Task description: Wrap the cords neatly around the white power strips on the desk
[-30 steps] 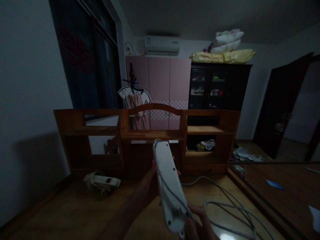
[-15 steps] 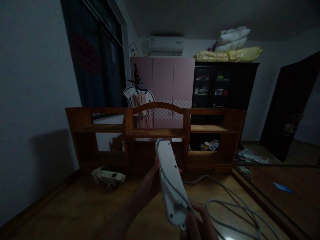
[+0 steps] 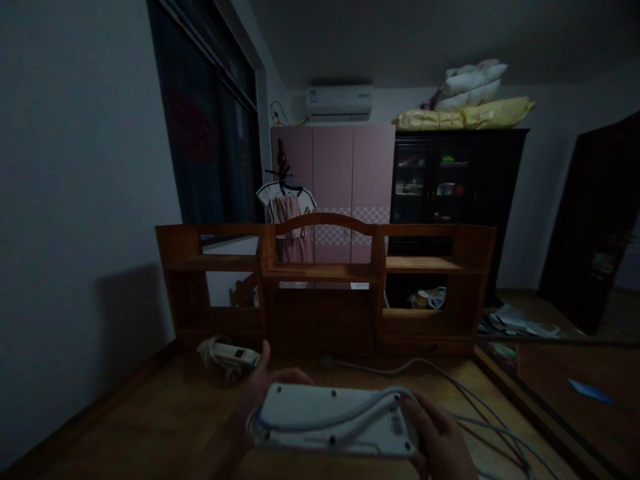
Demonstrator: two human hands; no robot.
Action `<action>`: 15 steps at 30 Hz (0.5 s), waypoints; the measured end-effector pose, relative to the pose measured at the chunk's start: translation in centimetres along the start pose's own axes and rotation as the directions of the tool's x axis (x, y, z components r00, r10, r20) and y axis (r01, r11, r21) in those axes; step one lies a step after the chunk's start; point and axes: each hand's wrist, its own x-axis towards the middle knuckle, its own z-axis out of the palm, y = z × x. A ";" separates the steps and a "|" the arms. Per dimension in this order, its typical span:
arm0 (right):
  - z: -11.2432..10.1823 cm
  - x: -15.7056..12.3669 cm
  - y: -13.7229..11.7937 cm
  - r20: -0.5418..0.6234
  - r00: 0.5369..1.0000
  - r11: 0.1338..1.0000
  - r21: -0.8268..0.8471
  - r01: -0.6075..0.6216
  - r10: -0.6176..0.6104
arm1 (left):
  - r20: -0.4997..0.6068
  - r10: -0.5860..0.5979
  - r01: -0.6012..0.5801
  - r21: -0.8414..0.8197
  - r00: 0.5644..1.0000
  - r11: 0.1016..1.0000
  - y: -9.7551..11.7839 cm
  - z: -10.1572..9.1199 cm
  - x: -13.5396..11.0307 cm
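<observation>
A white power strip (image 3: pixel 295 405) is held level in front of me, its screwed underside facing the camera. Its grey cable (image 3: pixel 350 412) lies lengthwise over that underside. My left hand (image 3: pixel 257 393) holds the left end, thumb raised and fingers partly hidden behind the strip. At the other end my right hand (image 3: pixel 440 433) is closed around the strip and the cable there. Farther back on the wooden desktop (image 3: pixel 150 407), another white power strip (image 3: pixel 235 355) lies with its cord coiled up.
A wooden shelf unit (image 3: pixel 320 272) stands along the desktop's back edge. Loose cable (image 3: pixel 480 399) loops over the right side, and its plug (image 3: pixel 328 361) lies near the shelf. The wall (image 3: pixel 90 200) borders the left. Bags (image 3: pixel 515 321) lie beyond the right edge.
The power strip has turned from nearly upright to crosswise and come lower and closer. My left hand moved to its left end; my right hand shifted right. The view has tilted slightly.
</observation>
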 end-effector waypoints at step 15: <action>0.2 5.1 1.7 0.527 0.845 0.919 -0.371 0.133 0.090 | 0.141 -0.328 0.280 0.281 0.934 0.918 -9.2 0.7 1.0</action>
